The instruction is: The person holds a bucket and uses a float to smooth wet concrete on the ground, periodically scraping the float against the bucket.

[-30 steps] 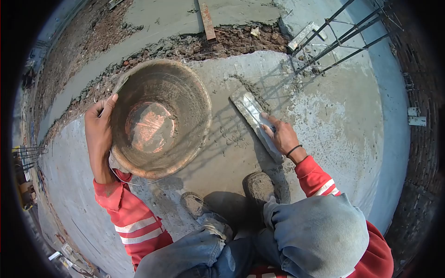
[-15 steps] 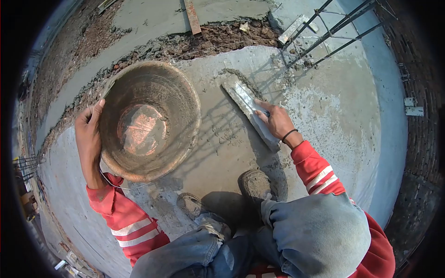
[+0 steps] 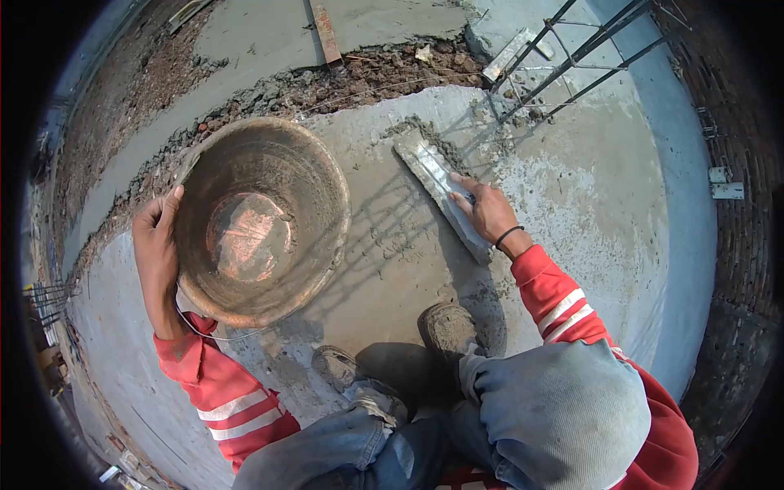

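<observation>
My left hand (image 3: pixel 157 245) grips the left rim of a mortar-stained bucket (image 3: pixel 320 192), thumb over the edge. The bucket is tipped so its inside faces me; a thin grey film and orange patches show on its bottom. A thin wire handle (image 3: pixel 216 336) hangs at its near side, by my wrist. In my right hand (image 3: pixel 492 216) is a long metal plastering float (image 3: pixel 430 173), held flat on the wet cement floor (image 3: pixel 384 282). Its grip is mostly hidden under my fingers. A small ridge of wet mortar (image 3: pixel 441 145) lies along the float's far edge.
Upright rebar (image 3: pixel 584 53) rises from the floor at the upper right, near a pale block (image 3: pixel 510 55). A strip of broken rubble (image 3: pixel 384 77) crosses ahead, with a wooden strip (image 3: pixel 325 33) beyond it. My muddy shoes (image 3: pixel 447 328) stand close to the float.
The bucket has come slightly nearer to me, still in my left hand. The float has slid a little over the floor, with mortar at its far edge. The view has shifted slightly.
</observation>
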`<state>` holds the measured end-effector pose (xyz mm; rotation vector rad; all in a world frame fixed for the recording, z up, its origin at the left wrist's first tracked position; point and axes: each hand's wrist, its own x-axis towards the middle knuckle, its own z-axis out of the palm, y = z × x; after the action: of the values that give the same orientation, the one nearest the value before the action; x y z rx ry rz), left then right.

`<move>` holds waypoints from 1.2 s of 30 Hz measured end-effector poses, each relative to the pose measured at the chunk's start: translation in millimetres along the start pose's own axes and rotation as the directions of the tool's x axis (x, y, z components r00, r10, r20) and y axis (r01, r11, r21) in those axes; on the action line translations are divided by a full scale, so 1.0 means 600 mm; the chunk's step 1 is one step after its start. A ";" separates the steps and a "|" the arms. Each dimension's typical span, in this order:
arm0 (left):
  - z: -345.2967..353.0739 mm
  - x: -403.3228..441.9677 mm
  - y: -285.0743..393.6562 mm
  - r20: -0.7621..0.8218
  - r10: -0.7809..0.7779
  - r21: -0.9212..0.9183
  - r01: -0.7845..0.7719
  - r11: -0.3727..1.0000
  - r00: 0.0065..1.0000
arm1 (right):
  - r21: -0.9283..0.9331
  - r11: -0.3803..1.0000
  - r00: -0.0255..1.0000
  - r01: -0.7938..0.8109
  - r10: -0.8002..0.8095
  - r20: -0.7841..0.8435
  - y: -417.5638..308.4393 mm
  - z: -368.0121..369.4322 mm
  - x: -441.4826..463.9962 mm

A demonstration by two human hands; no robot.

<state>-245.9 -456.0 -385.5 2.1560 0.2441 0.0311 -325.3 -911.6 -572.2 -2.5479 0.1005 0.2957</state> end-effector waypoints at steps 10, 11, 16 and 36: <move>0.016 -0.007 0.003 -0.025 0.033 0.008 -0.033 0.999 0.999 | 0.048 0.997 0.997 0.064 -0.061 -0.048 0.033 -0.007 0.006; 0.007 -0.003 -0.001 0.004 0.050 0.036 -0.050 0.998 0.999 | 0.040 0.999 0.999 0.029 -0.027 -0.028 0.032 -0.007 0.010; -0.006 -0.003 -0.017 -0.032 0.067 0.107 -0.063 0.992 0.997 | 0.058 0.998 0.995 0.019 -0.013 -0.099 0.041 0.007 -0.049; 0.007 0.003 0.006 0.015 0.133 0.163 -0.134 0.977 0.991 | 0.003 0.997 0.996 -0.073 0.073 -0.054 0.030 -0.016 -0.082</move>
<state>-243.3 -461.0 -384.7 2.3336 0.1016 0.0864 -373.6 -931.4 -562.8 -2.5559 0.2147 0.2542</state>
